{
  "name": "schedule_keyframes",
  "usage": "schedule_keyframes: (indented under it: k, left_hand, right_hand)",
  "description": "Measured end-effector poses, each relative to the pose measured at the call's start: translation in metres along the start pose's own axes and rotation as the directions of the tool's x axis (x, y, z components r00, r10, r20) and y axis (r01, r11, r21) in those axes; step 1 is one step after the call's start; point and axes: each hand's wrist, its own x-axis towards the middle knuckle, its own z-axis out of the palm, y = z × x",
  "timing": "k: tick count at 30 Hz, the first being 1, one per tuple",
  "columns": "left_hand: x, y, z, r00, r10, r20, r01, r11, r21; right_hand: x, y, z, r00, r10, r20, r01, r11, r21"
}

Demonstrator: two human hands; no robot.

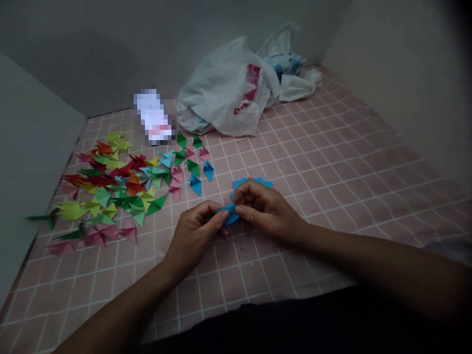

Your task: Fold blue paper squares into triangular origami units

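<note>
Both hands meet over the pink checked cloth [332, 162], pinching a small blue folded paper piece [229, 215] between them. My left hand [195, 233] grips its near end with thumb and fingers closed. My right hand [263, 206] holds the other end, fingers curled. Just behind my right hand lies a small stack of paper squares [254, 182], blue on top with orange edges showing. To the left spreads a pile of several folded paper triangles [114, 187] in red, green, yellow, pink and blue.
A white plastic bag [228, 93] with red print lies at the back, with another crumpled bag [291, 73] behind it. A blurred white object [153, 118] sits beside the pile. Grey walls close in at left, back and right.
</note>
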Motion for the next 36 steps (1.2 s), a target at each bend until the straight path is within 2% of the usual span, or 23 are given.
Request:
schedule_keyframes:
  k: [6,11,20,29,33,36]
  left_hand:
    - [0.0012,-0.0031,-0.0002,0.998,-0.060,0.021,0.061,0.995,-0.077]
    - [0.0027,-0.0066,-0.0006,0.995,-0.099,0.029,0.101,0.991,-0.085]
    - [0.0027,-0.0068,-0.0002,0.996,-0.091,0.011,0.092,0.995,-0.047]
    - [-0.0032,0.0002,0.0055,0.995,0.047,-0.090,-0.034,0.990,0.137]
    - [-0.0023,-0.0010,0.0055,0.993,0.034,-0.110,-0.027,0.998,0.065]
    - [0.0000,-0.0013,0.0035,0.995,-0.006,-0.101,0.003,1.000,-0.031]
  right_hand:
    - [0.0006,0.0023,0.0007,0.979,0.193,0.072,-0.195,0.980,0.032]
    - [0.0001,0.0035,0.0017,0.968,0.240,0.069,-0.245,0.966,0.082]
    - [-0.0014,0.0064,0.0050,0.969,0.240,0.059,-0.246,0.960,0.136]
    - [-0.0026,0.0084,0.0062,0.967,0.236,0.100,-0.252,0.948,0.197]
    - [-0.0027,0.0090,0.0053,0.983,0.129,0.127,-0.159,0.949,0.271]
    - [-0.0021,0.0042,0.0034,0.991,0.067,0.113,-0.093,0.966,0.241]
